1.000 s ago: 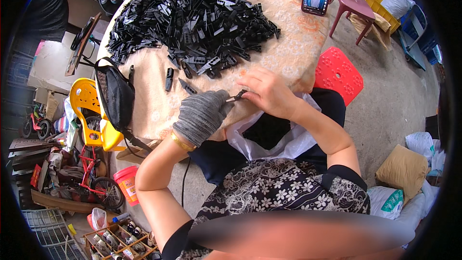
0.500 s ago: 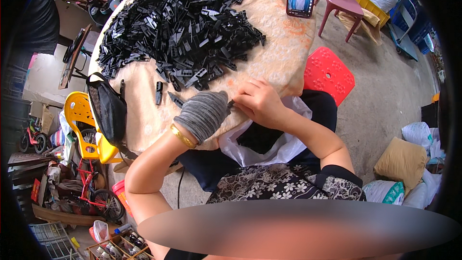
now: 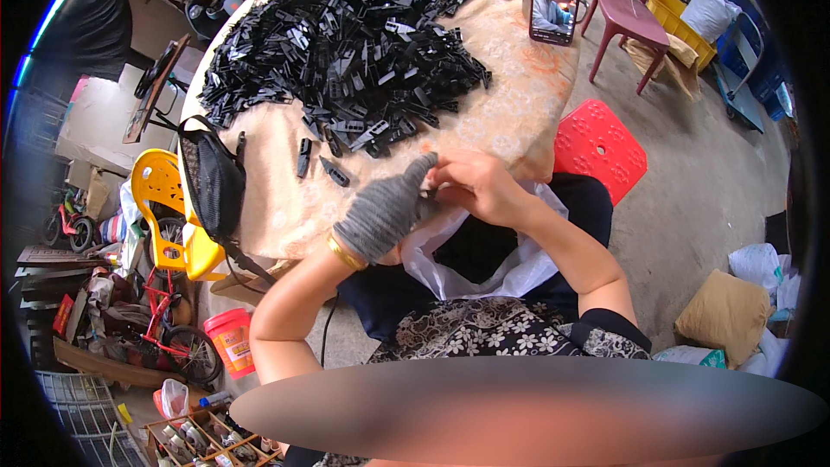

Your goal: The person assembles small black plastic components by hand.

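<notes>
Cloth-covered table (image 3: 268,225) stands on a grey floor (image 3: 709,199) and serves as reference for all positions. Against its near edge, a white plastic bag (image 3: 424,264) gapes open; its inside is dark and the contents cannot be confirmed. Just over that edge, the gloved left hand (image 3: 380,218) and bare right hand (image 3: 486,188) are together, fingertips meeting; anything pinched there is mostly hidden, so neither grip can be told. A black mesh bag (image 3: 212,182) sits at the table's left edge. Farther in on the table lie two loose black pieces (image 3: 335,171), apart and untouched; a red stool (image 3: 596,160) stands off its right edge. Behind the pieces, a broad heap (image 3: 346,56) of similar parts covers the table's middle and far side. Progress, as judged: most appear unprocessed; no finished lot is identifiable, so completed quantity cannot be stated. A phone (image 3: 553,4) stands at the table's far right, a maroon chair (image 3: 627,19) beyond.
</notes>
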### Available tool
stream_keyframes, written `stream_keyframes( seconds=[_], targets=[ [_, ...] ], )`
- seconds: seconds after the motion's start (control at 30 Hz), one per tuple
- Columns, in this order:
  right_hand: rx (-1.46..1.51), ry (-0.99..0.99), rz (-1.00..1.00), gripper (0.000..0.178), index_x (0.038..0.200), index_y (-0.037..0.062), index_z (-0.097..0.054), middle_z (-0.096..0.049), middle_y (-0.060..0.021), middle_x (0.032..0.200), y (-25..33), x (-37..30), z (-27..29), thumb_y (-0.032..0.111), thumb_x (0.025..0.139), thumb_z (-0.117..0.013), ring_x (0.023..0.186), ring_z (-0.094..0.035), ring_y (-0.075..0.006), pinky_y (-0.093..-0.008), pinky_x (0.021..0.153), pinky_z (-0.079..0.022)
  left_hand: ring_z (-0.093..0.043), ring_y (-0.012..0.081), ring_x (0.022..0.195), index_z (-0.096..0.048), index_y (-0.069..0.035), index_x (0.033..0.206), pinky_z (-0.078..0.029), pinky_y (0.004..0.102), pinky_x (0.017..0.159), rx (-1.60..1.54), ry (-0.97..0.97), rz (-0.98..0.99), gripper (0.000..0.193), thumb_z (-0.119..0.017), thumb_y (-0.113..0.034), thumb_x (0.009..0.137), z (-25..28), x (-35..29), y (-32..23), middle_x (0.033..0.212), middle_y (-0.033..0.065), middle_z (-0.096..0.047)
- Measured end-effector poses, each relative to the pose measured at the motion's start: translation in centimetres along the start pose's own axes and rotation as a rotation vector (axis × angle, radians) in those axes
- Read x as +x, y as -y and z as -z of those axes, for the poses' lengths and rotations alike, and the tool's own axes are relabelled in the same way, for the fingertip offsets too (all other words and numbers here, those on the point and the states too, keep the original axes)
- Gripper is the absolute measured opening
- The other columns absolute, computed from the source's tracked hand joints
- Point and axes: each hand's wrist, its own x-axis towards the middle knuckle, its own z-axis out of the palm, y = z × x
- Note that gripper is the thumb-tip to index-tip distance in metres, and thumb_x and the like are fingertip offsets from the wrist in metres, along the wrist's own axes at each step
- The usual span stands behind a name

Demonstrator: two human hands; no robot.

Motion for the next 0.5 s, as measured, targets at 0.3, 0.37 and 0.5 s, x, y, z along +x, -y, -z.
stream_keyframes(
  seconds=[0.3, 0.37, 0.5],
  targets=[
    [0.086, 0.252, 0.023, 0.032, 0.097, 0.0045, -0.062, -0.063, -0.0077, 0.077, 1.5, -0.2, 1.2, 0.012, 0.068, -0.072, 0.078, -0.059, -0.0277, -0.0379, 0.077, -0.042, -0.064, 0.0345, 0.078, -0.031, -0.010, 0.139, -0.050, 0.0406, 0.068, -0.002, 0.001, -0.111, 0.078, -0.069, -0.035, 0.076, 0.6, -3.6, -0.6, 0.098, 0.0178, -0.064],
    [0.068, 0.275, 0.022, 0.030, 0.095, 0.0058, -0.063, -0.063, -0.0075, 0.077, 1.3, -0.5, 2.0, 0.015, 0.068, -0.072, 0.077, -0.059, -0.0268, -0.0374, 0.074, -0.043, -0.064, 0.0334, 0.078, -0.046, -0.012, 0.131, -0.050, 0.0412, 0.066, -0.051, -0.176, 0.033, 0.066, -0.066, -0.045, 0.077, 1.7, -4.0, 0.7, 0.102, 0.0176, -0.063],
    [-0.014, 0.273, -0.013, 0.020, 0.088, 0.0059, -0.066, -0.062, -0.0064, 0.074, 1.8, 0.3, 3.1, 0.018, 0.072, -0.070, 0.075, -0.059, -0.0270, -0.0371, 0.072, -0.045, -0.063, 0.0324, 0.077, -0.056, -0.014, 0.118, -0.049, 0.0416, 0.065, 0.221, -0.305, 0.289, 0.044, -0.056, -0.044, 0.086, 2.3, -3.6, 6.4, 0.090, 0.0147, -0.064]
  ],
)
